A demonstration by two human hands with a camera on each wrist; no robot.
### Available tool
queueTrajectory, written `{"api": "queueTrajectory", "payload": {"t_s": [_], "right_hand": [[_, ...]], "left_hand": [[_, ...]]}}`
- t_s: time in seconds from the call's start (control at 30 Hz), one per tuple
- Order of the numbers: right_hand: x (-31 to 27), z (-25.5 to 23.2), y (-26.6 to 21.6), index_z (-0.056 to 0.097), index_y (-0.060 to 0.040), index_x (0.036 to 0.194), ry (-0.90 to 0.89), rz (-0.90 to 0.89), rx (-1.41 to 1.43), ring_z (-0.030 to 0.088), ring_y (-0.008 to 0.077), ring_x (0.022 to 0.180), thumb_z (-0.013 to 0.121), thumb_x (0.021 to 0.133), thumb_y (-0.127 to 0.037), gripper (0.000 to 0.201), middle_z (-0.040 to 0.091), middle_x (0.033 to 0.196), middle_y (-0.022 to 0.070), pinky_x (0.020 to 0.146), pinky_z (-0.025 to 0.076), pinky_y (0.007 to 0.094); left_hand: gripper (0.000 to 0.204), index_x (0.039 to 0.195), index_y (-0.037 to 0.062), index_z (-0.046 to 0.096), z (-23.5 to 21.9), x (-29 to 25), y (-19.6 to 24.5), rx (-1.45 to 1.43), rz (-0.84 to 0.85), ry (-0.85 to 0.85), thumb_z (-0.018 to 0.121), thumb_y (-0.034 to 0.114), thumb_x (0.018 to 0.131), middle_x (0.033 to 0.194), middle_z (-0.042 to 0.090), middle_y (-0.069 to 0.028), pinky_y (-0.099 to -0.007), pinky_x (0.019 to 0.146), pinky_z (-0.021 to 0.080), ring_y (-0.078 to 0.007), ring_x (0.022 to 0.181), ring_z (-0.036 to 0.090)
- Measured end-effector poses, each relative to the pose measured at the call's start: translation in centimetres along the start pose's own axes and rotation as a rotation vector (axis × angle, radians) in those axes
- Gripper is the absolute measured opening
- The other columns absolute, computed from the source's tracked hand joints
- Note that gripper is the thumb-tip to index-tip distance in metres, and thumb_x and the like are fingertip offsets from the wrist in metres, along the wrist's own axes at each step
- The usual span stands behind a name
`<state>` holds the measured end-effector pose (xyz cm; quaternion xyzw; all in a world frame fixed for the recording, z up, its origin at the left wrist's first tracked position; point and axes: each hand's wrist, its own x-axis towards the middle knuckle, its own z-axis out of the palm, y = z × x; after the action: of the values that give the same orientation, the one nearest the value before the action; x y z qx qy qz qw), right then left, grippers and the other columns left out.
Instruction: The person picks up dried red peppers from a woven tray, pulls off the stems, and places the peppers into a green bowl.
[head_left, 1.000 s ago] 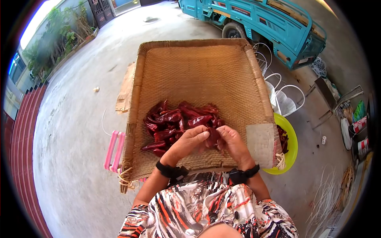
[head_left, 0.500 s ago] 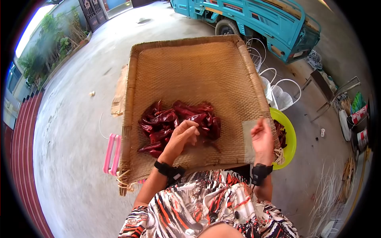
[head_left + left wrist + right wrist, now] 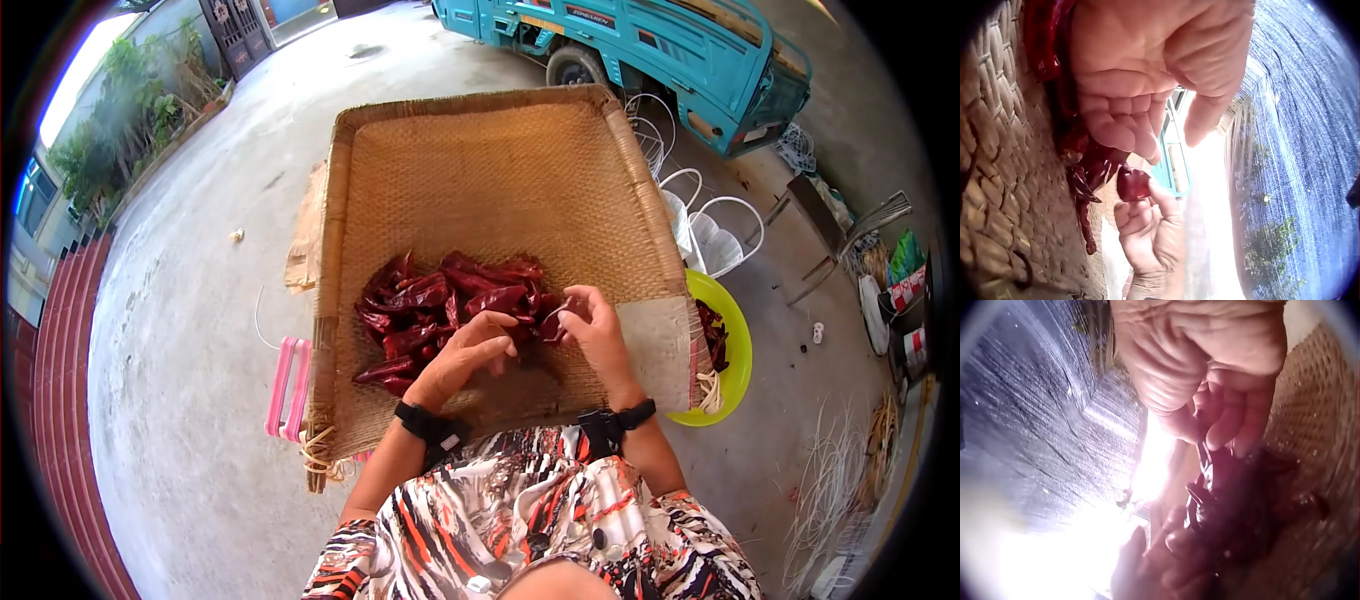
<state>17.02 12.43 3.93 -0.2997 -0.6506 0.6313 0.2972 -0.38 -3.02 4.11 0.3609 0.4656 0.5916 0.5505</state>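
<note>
A heap of glossy dark-red dried chili peppers (image 3: 405, 300) lies in the near part of a large woven tray (image 3: 490, 180). At the heap's right edge my right hand (image 3: 603, 345) pinches one chili pepper (image 3: 551, 325) between thumb and fingers. That pepper (image 3: 1134, 183) also shows at the right hand's fingertips in the left wrist view. My left hand (image 3: 462, 360) hovers over the heap's near edge, fingers loosely bent, with nothing between thumb and fingers. In the right wrist view, glare and blur hide much of the heap.
A yellow-green basin (image 3: 735, 345) with red pieces inside stands under the tray's right edge. White baskets (image 3: 715, 245) are behind it. A pink plastic frame (image 3: 288, 388) sits at the tray's left. Farther off are a teal cargo tricycle (image 3: 690, 75) and a metal-framed chair (image 3: 845, 240).
Both hands held a dark-red piece together a second ago. The right hand then swung right toward the basin, and is now back at the heap with a pepper. The left hand stays near the heap.
</note>
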Motion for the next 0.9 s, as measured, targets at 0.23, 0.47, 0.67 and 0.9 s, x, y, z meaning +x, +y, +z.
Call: {"api": "queueTrajectory", "payload": {"t_s": [0.23,0.47,0.67,0.9], "right_hand": [[-1.4,0.8,-1.3,0.052,-0.0032,0.112,-0.210,0.009,0.304,0.060,0.0091,0.079,0.064,0.091,-0.007,0.024,0.061,0.093,0.0037,0.070,0.056,0.0248],[-1.8,1.0,-0.3,0.052,-0.0062,0.113,-0.310,0.107,0.294,0.062,0.0125,0.078,0.064,0.090,-0.009,0.026,0.061,0.094,0.0037,0.070,0.055,0.0269],[-1.9,-0.9,0.9,0.055,-0.0065,0.108,-0.122,0.131,0.397,0.061,0.0104,0.070,0.065,0.090,-0.010,0.021,0.061,0.087,0.0020,0.064,0.054,0.0249],[-1.7,-9.8,0.9,0.062,-0.0061,0.103,0.285,-0.019,1.079,0.063,0.0127,0.071,0.065,0.092,-0.016,0.015,0.068,0.087,0.0036,0.070,0.056,0.0272]], "left_hand": [[0.025,0.113,0.0058,0.058,-0.1,0.3,-0.3,0.057,-0.025,-0.028,0.063,0.022,0.095,0.088,0.060,-0.0010,-0.0195,0.062,0.043,-0.0056,0.068,0.053],[0.021,0.107,0.0065,0.060,-0.4,-0.4,0.6,0.086,-0.071,-0.089,0.064,0.022,0.093,0.087,0.061,0.0040,-0.0186,0.067,0.044,-0.0030,0.075,0.053],[0.021,0.107,0.0075,0.063,2.0,-0.5,2.9,0.309,0.014,0.057,0.066,0.022,0.093,0.081,0.060,0.0035,-0.0193,0.055,0.042,-0.0029,0.066,0.052],[0.036,0.110,0.0020,0.061,-0.7,0.7,2.3,1.081,0.345,0.581,0.076,0.011,0.079,0.098,0.056,-0.0075,-0.0288,0.069,0.049,-0.0153,0.076,0.055]]}}
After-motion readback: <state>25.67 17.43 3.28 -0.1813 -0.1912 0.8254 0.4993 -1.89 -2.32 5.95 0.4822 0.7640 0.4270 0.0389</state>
